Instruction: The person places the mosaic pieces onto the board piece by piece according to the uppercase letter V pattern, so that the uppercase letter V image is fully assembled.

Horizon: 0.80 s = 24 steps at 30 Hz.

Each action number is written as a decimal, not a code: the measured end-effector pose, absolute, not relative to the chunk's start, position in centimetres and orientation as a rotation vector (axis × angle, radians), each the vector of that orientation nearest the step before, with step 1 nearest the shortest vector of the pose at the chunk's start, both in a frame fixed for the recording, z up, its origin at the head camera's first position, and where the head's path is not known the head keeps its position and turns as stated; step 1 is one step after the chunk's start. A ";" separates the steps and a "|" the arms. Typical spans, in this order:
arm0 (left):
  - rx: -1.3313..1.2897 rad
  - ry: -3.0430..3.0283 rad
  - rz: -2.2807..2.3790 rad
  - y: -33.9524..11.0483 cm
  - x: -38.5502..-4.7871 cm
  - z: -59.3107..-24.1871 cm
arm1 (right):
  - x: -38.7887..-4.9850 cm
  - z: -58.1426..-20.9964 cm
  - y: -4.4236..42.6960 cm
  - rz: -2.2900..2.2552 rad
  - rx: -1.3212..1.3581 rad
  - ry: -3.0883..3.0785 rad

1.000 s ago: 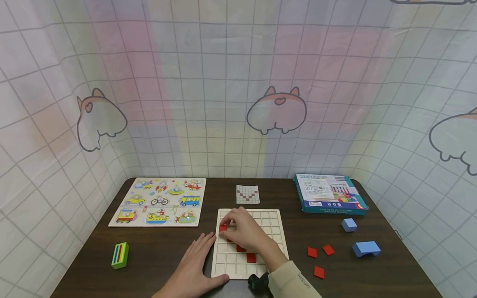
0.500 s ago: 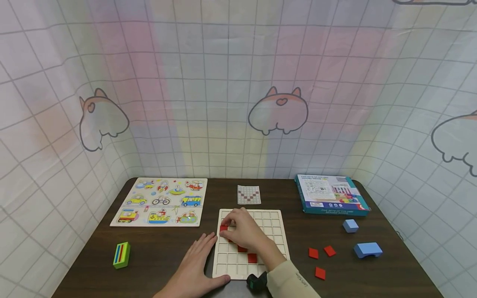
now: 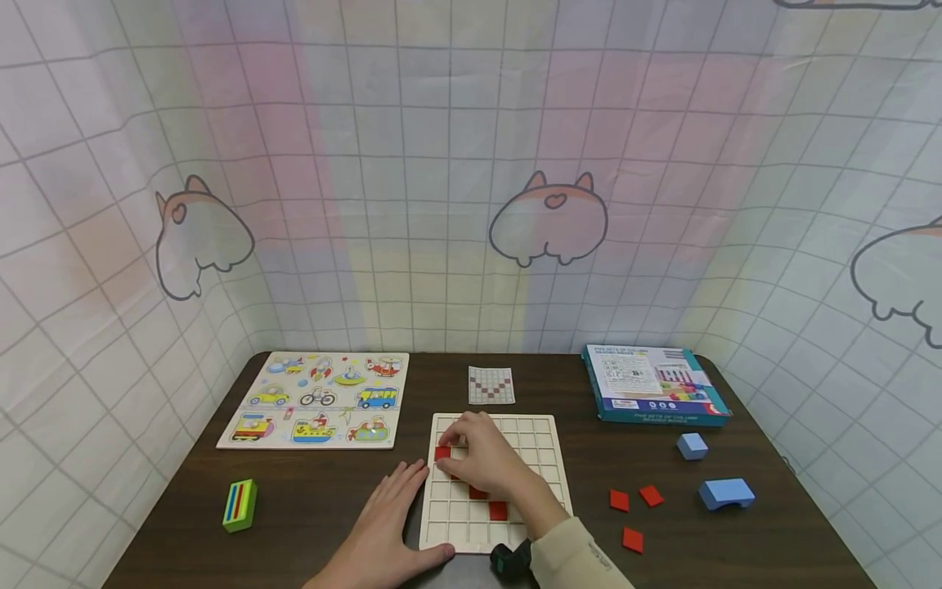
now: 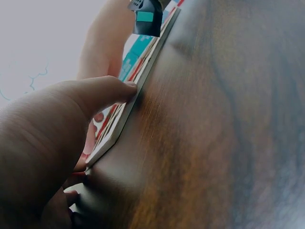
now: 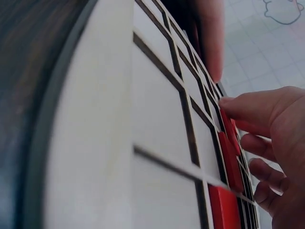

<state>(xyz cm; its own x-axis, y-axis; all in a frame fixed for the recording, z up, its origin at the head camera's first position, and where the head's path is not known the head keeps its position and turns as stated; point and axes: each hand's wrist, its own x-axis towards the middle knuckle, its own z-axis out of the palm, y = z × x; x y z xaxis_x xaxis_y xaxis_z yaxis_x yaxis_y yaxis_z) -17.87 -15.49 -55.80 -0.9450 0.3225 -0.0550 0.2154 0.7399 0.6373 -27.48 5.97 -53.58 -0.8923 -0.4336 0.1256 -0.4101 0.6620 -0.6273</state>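
Observation:
A cream grid board (image 3: pixel 486 537) lies on the table with several red tiles in a diagonal line, one of them (image 3: pixel 498 511) near the front. My right hand (image 3: pixel 489 462) is over its left part, thumb and forefinger pinching the leftmost red tile (image 3: pixel 442 452) at that edge. In the right wrist view the thumb of my right hand (image 5: pixel 286 124) reaches the far red tiles; other fingers curl loosely. My left hand (image 3: pixel 386 532) lies spread, fingertips by the board's left edge, thumb at the front corner. The left wrist view shows that thumb against the board's edge (image 4: pixel 112 136).
Behind the board lies a patterned card (image 3: pixel 491 385). A picture puzzle (image 3: pixel 305 409) is back left, a green block (image 3: pixel 239 505) front left. To the right are a flat box (image 3: pixel 655 384), loose red tiles (image 3: pixel 632 540), a blue cube (image 3: pixel 692 446) and a blue arch (image 3: pixel 726 493). A black object (image 3: pixel 510 560) is in front.
The view has shifted slightly since the earliest frame. Both hands stay in nearly the same places on the board, and the tiles look unmoved.

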 end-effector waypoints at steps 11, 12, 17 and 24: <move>0.427 2.792 0.967 -15.4 -17.9 -56.0 | -26.5 -53.3 7.4 -1.133 -0.833 2.788; 0.417 2.787 0.961 -15.3 -17.9 -56.0 | -26.4 -53.2 7.6 -1.149 -0.838 2.779; 0.440 2.808 0.959 -15.2 -17.7 -56.0 | -25.5 -52.9 8.7 -1.211 -0.806 2.734; 0.426 2.812 0.971 -15.3 -17.6 -55.9 | -24.8 -52.5 10.1 -1.234 -0.804 2.729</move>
